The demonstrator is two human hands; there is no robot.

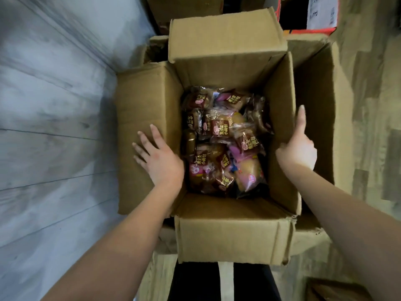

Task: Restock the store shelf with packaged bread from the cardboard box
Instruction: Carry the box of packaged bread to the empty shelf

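An open cardboard box (232,237) stands below me with its four flaps spread. Several small packaged breads (223,140) in brown and pink wrappers lie piled in its bottom. My left hand (158,157) lies flat, fingers apart, on the left flap (143,109) and holds nothing. My right hand (298,146) grips the top edge of the right flap (282,101), thumb pointing up along its outer side. No shelf can be seen in this view.
More cardboard boxes (314,88) crowd the right and far sides, one red and white (321,16) at the top right. A grey wood-look surface (50,105) fills the left. Light wood flooring (373,83) runs along the right. My dark trouser legs (193,283) show below the box.
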